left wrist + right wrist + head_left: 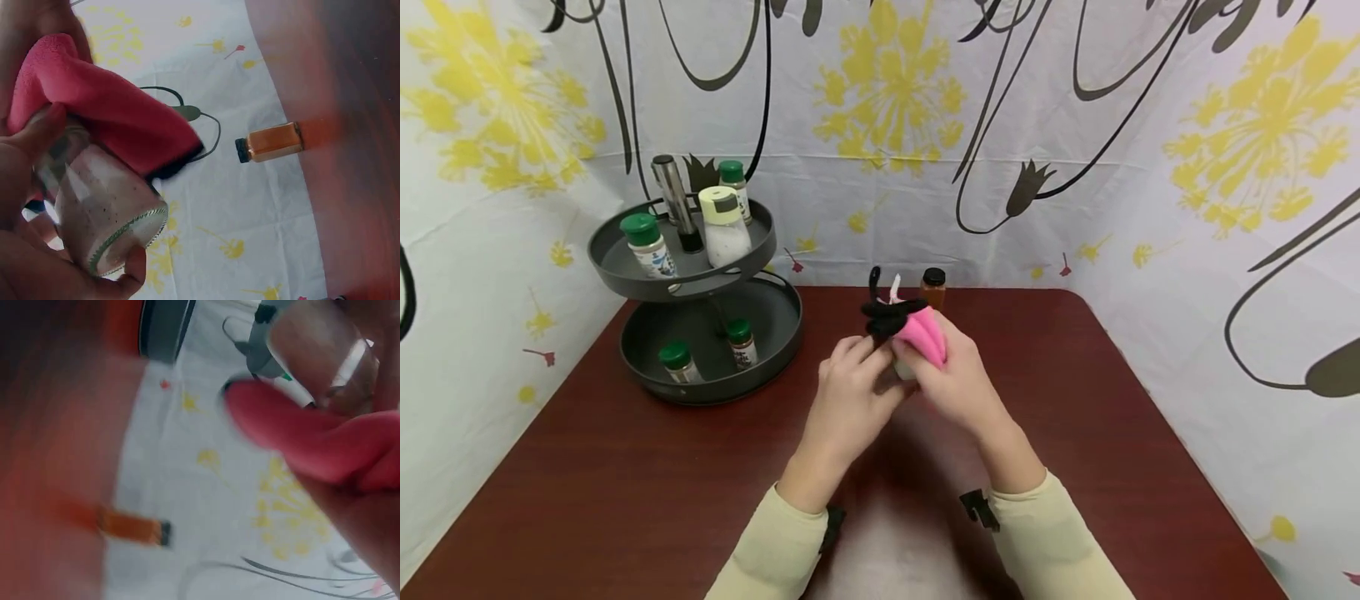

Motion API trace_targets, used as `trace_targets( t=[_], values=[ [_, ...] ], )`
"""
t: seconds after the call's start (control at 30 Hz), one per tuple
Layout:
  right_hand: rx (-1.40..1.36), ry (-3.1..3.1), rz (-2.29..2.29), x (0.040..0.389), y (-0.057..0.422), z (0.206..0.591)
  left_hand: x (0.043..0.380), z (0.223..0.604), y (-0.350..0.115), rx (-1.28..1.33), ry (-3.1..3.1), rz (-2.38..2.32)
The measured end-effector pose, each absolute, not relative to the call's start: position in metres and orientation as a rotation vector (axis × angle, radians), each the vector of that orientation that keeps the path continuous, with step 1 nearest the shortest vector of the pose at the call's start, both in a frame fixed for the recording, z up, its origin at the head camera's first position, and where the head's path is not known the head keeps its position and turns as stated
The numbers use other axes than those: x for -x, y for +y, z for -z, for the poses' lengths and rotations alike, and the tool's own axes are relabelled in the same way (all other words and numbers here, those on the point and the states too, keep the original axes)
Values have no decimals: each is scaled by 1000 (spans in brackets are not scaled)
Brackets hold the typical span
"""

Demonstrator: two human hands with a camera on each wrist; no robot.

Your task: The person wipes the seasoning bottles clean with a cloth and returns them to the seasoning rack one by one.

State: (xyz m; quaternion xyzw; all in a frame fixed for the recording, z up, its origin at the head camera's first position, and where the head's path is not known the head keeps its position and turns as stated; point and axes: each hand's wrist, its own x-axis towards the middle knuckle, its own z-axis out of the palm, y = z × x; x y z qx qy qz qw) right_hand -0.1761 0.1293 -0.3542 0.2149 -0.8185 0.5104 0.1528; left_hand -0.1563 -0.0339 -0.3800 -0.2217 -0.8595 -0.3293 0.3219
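Observation:
My left hand (856, 392) grips a clear glass jar (112, 206), dark specks showing on its wall and its ridged base tilted down in the left wrist view. My right hand (958, 379) holds a pink cloth (927, 335) with fuzzy black trim (891, 318). In the left wrist view the cloth is draped against the upper end of the jar, hiding that part. Both hands meet above the table in the head view, and the fingers cover most of the jar there. The cloth appears blurred in the right wrist view.
Behind the hands stands an amber bottle (933, 292) with a black cap. At the left, a two-tier dark grey rack (715, 392) carries green-capped spice jars (651, 250), a white shaker (727, 237) and a steel grinder (674, 196). A patterned curtain (880, 225) surrounds the reddish-brown table (715, 483).

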Motion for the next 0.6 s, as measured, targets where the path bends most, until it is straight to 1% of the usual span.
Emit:
trace_targets(
  t=[0.07, 0.13, 0.27, 0.37, 0.43, 0.5, 0.6],
  values=[
    [-521, -2293, -1626, 175, 127, 360, 157, 378, -34, 576, -2230, 942],
    [-526, -2203, -1647, 172, 122, 366, 159, 377, -35, 554, -2225, 1040],
    [-727, -2096, -1283, 167, 113, 373, 161, 375, -37, 526, -2252, 1145],
    [-852, -2060, -988, 165, 112, 368, 161, 376, -40, 538, -2285, 1088],
    [-892, -2081, -918, 166, 115, 361, 161, 376, -40, 566, -2305, 1005],
    [-895, -2139, -976, 168, 119, 354, 159, 375, -41, 594, -2309, 919],
    [-817, -2234, -1248, 172, 124, 348, 157, 375, -41, 638, -2269, 859]
  ],
)
